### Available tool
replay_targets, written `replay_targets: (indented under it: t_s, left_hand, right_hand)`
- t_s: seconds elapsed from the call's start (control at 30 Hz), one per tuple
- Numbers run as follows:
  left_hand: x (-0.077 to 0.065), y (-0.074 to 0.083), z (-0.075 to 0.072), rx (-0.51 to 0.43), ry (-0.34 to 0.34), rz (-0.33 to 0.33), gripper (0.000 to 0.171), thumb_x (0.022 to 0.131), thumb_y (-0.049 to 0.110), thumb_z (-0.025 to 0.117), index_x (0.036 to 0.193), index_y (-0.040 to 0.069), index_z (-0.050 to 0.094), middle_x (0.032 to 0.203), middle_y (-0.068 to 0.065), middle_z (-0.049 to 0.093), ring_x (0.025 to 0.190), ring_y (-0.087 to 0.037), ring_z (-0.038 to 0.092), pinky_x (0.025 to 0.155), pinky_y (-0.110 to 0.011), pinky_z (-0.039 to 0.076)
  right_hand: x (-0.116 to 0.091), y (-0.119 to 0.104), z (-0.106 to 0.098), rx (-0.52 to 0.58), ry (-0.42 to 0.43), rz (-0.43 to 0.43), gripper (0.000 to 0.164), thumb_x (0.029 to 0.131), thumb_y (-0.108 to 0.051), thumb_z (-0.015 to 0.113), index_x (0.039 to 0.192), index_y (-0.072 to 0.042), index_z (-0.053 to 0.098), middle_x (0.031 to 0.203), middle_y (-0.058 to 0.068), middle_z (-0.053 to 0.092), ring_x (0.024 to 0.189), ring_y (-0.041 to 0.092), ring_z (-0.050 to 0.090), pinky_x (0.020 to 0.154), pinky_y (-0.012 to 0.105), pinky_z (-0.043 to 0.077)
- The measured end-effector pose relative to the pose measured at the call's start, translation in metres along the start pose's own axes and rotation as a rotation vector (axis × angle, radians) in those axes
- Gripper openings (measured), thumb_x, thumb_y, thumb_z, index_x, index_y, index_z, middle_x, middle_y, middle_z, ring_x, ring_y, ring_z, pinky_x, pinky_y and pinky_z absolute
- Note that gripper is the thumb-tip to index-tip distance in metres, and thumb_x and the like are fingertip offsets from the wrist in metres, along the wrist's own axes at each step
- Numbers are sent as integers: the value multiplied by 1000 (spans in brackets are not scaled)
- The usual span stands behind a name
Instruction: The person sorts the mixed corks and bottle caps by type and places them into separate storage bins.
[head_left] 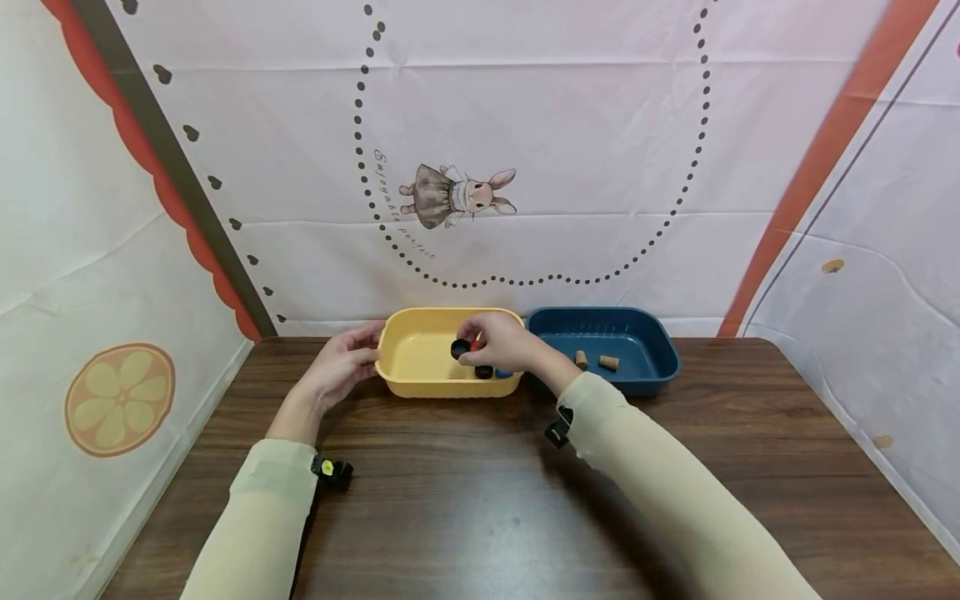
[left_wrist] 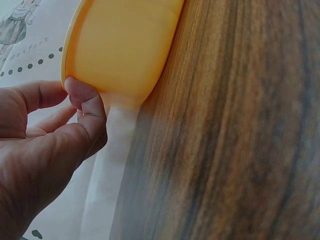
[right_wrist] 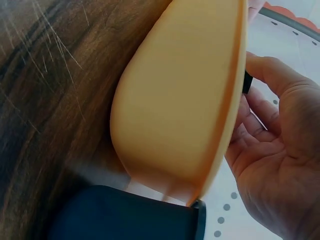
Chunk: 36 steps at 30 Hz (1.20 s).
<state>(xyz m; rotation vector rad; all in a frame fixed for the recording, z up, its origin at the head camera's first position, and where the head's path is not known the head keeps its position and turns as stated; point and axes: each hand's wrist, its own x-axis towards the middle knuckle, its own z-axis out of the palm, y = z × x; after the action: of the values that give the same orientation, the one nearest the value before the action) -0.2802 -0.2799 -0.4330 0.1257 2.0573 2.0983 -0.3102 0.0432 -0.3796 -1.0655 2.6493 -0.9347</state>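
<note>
A yellow plastic basin (head_left: pixel 442 389) stands at the back of the table. With thumb and fingers my left hand (head_left: pixel 347 367) pinches its left rim, plain in the left wrist view beside the yellow wall (left_wrist: pixel 125 50). Over the basin's right part, my right hand (head_left: pixel 504 342) holds a black bottle cap (head_left: pixel 460 349) between thumb and fingers; in the right wrist view only a sliver of this cap (right_wrist: pixel 247 82) shows past the rim. Beneath the hand lie another black cap (head_left: pixel 484 372), a blue cap (head_left: pixel 503 373) and something red (head_left: pixel 474 344), partly hidden.
To the right, against the yellow basin, stands a dark blue basin (head_left: pixel 663 362) holding a cork (head_left: pixel 609 362) and a second cork (head_left: pixel 581 360). Behind the wooden table (head_left: pixel 450 500) hangs a printed white cloth (head_left: pixel 585 150), with more cloth at both sides.
</note>
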Motion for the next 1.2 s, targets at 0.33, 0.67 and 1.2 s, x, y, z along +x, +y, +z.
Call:
replay_targets:
  t_s: [0.33,0.67,1.2]
  left_hand:
    - [0,-1,1,0,-5,2,62,106,-7,51,165,2,33,148,-27,38,113,-29,58,81,-26,57]
    - [0,-1,0,6,-3,8,62,106,-7,51,165,1,33,149,-27,37,115,-30,58,82,-26,57]
    - [-1,0,1,17,1,18,64,106,-8,50,166,0,30,145,-26,37,108,-25,58,80,-25,55]
  right_hand:
    - [8,5,5,-32,-14,29,38,95,-23,82,126,-6,71,111,5,70,100,18,69,88,35,57]
    - [-3,3,2,4,1,20,46,97,-21,80,136,-1,66,118,16,70,98,21,70,89,38,59]
    - [-40,-8,-18,5,78,-32,40,99,-26,78,134,-10,67,113,5,67,90,14,66,76,33,57]
